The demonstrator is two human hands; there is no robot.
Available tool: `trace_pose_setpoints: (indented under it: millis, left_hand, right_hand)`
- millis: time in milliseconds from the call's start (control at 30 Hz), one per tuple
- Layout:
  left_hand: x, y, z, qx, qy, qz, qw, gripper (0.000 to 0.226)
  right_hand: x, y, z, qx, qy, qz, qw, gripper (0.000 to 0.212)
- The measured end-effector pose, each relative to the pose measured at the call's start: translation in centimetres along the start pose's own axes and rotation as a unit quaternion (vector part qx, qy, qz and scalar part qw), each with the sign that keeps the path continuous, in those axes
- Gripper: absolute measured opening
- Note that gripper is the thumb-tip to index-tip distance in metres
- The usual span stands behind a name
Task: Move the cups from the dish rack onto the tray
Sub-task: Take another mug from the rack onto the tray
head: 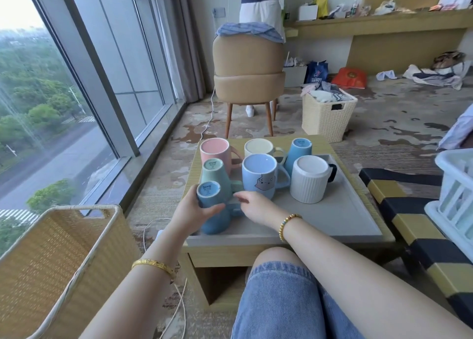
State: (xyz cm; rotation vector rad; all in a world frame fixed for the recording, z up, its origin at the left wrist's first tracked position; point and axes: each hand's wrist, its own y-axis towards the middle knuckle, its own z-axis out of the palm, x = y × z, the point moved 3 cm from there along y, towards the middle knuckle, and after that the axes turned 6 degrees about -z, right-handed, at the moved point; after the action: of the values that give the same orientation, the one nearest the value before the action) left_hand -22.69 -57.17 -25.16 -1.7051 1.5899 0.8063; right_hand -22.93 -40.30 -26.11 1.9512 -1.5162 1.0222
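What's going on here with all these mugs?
A seated person is setting mugs upside down on a grey tray on a low wooden table. The left hand grips a blue mug at the tray's near left corner, while the right hand touches its handle side. Six other mugs already stand on the tray, among them a white ribbed mug and a pink mug. A white plastic rack sits to the right.

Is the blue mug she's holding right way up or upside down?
Upside down. The blue mug shows its flat base with a printed maker's mark facing up, its mouth down on the tray. Her left hand grips it.
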Motion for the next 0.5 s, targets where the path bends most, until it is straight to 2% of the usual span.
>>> trace_pose_setpoints:
  millis: [133,267,400,500]
  left_hand:
    - [0.5,0.1,-0.2,0.018,-0.008,-0.002,1.000,0.063]
    - [0.0,0.0,-0.3,-0.025,-0.018,-0.003,1.000,0.076]
    - [-0.8,-0.2,0.2,-0.082,0.013,0.022,0.996,0.051]
    - [-0.8,-0.6,0.4,-0.099,0.014,0.014,0.995,0.046]
  right_hand:
    - [-1.1,-0.1,0.7,-0.002,-0.074,-0.012,0.997,0.036]
    - [-0.9,0.1,0.8,-0.004,-0.120,-0.025,0.992,0.026]
    - [-0.5,-0.1,0.8,-0.013,-0.145,-0.022,0.989,0.026]
    - [-0.4,-0.3,0.8,-0.015,-0.152,-0.020,0.988,0.028]
